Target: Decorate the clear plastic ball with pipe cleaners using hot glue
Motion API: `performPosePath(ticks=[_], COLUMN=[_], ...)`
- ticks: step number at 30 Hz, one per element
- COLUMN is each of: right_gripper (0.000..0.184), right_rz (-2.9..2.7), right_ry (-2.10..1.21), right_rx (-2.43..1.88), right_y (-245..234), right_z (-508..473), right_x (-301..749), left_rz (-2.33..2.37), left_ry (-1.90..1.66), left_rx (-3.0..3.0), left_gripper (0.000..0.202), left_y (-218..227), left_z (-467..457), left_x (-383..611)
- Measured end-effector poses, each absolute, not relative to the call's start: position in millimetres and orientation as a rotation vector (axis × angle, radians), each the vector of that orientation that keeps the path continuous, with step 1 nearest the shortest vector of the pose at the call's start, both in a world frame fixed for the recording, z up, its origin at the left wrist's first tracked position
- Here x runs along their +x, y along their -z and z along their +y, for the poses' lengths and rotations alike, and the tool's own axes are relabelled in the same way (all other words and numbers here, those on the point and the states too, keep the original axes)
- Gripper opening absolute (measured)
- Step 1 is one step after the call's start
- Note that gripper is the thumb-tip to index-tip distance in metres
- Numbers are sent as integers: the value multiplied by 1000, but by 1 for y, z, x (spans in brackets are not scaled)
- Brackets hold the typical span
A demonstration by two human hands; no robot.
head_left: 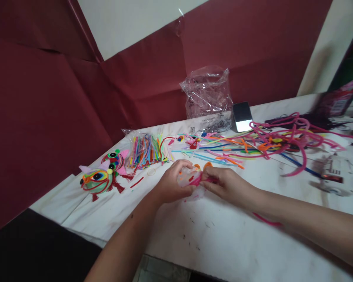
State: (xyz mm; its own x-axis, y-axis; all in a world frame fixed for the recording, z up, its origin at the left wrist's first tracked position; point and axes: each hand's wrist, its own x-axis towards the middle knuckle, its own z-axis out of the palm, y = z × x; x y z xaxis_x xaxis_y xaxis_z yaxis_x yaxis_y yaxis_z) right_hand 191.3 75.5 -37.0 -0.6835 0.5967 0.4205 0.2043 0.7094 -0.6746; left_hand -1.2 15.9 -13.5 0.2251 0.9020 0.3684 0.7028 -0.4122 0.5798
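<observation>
Above the middle of the table, my left hand (pixel 176 180) is wrapped round a translucent whitish craft figure (pixel 184 178) trimmed with pink, red and orange pieces. From the right, my right hand (pixel 222 181) pinches at a pink pipe cleaner (pixel 197 179) lying against the figure; its fingertips touch the figure's side. Orange rounded parts stick up behind the fingers. A pink strand (pixel 267 221) shows below my right forearm, and I cannot tell whether it joins the pinched one. Much of the figure is hidden by my fingers.
Two colourful animal figures (pixel 97 182) with red tassels stand at the left. Beside them lies a clear bag of pipe cleaners (pixel 147 149). Loose pipe cleaners (pixel 297 135) tangle at the right, near a glue gun (pixel 338 174). A black-and-white box (pixel 242 116) and a plastic bag (pixel 208 94) are behind.
</observation>
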Motion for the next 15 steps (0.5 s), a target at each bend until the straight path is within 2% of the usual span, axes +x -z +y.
performPosePath(ticks=[8,15], right_gripper=[16,15], right_rz=[-2175,-2138], right_ry=[-875,-906], right_rx=[-643,-657], right_y=[40,43], right_z=[72,79], right_x=[190,190], left_rz=[1465,1401], left_ry=[-1080,-1160], left_rx=[2179,2171], left_gripper=[42,55], left_y=[19,29], left_z=[17,26], left_x=[-4,-11])
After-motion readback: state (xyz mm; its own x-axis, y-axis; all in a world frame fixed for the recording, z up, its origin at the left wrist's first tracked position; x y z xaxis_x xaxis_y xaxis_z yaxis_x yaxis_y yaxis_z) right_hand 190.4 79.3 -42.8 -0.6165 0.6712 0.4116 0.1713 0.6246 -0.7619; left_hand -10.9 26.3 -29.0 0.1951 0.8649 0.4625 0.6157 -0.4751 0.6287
